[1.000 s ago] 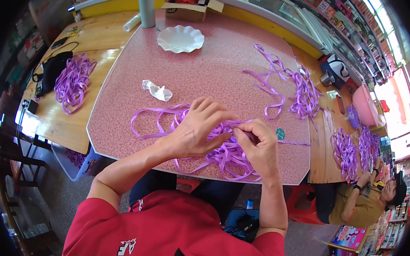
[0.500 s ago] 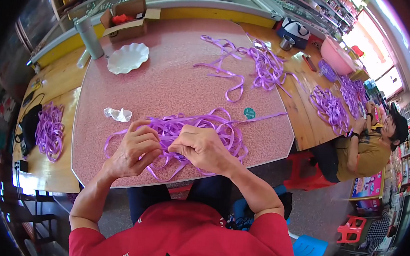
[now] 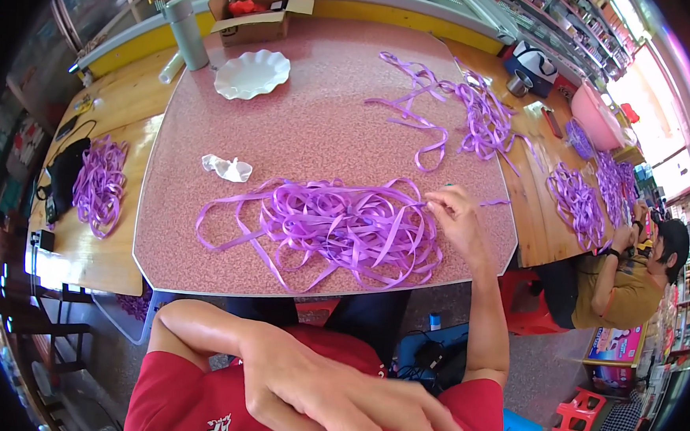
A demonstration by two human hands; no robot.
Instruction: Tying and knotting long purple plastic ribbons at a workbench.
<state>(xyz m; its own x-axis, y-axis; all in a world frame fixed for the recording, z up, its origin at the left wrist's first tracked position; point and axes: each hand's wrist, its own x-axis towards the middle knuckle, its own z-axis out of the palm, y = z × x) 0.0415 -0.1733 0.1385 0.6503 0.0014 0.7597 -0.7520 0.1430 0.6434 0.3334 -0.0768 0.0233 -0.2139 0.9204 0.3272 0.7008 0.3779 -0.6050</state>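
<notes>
Handling appears unfinished: purple ribbon [image 3: 344, 235] lies in loose, tangled loops at six o'clock on the pink speckled counter [image 3: 311, 126], one strand pinched between the closed fingers of the right hand [image 3: 457, 214], while the left hand [image 3: 326, 392], fingers apart, hovers nearer the body. A scalloped white plate [image 3: 252, 74] sits at eleven o'clock; a co-worker [image 3: 621, 288] sits at three o'clock.

L hand [image 3: 334, 393]: fingers blurred, lower part cut off by btm edge. R hand [image 3: 456, 210] hides most of green sticker [image 3: 448, 185], plus a bit of ribbon [image 3: 337, 223]; we can't tell what's betw. its fingertips. Box [image 3: 249, 32]: front wall ptly hides red stuff [image 3: 247, 6]. Co-worker's hands [image 3: 622, 237]: too small for us to make out any detail.
</notes>
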